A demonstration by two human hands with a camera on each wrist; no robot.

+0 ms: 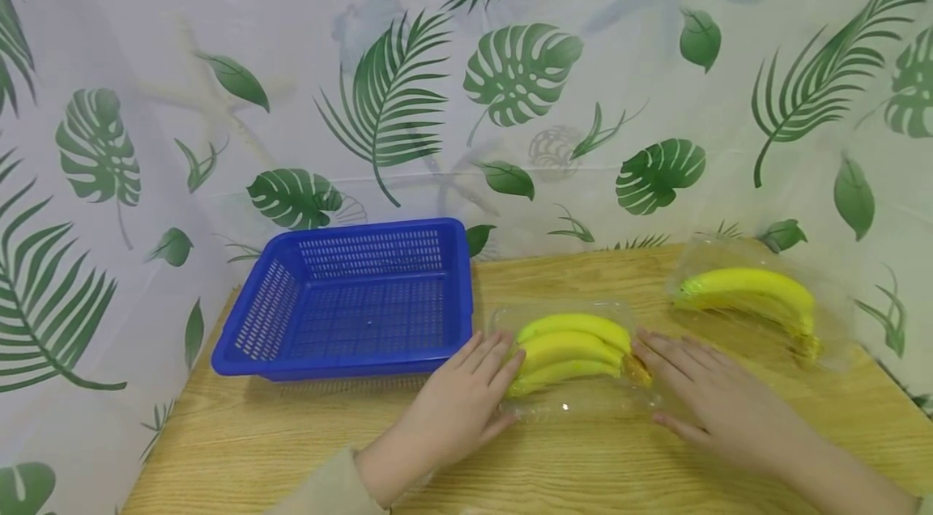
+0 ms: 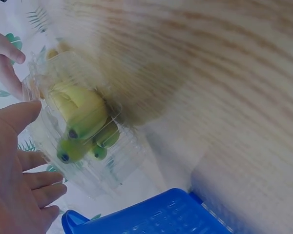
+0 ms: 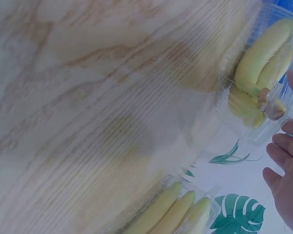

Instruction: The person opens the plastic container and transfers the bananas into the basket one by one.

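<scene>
The left hand (image 1: 461, 399) lies flat on the table with its fingers straight, and the fingertips touch the left end of a clear plastic box of yellow bananas (image 1: 572, 355). The right hand (image 1: 710, 400) lies flat too, fingers straight and a little spread, touching the right end of the same box. Neither hand is curled around the box; they just press on it from both sides. The box sits on the table between the two hands, near the front edge.

Just to the left of the box stands a blue plastic basket with little holes (image 1: 350, 300). It is very close to the box, and I cannot tell if they touch. Further right and back lies a second clear box with yellow bananas (image 1: 754, 296), well apart from the hands.

Everything rests on a light wooden table with wavy grain (image 1: 583, 466). Behind and beside the table hangs a white curtain with green leaves (image 1: 466, 94).
</scene>
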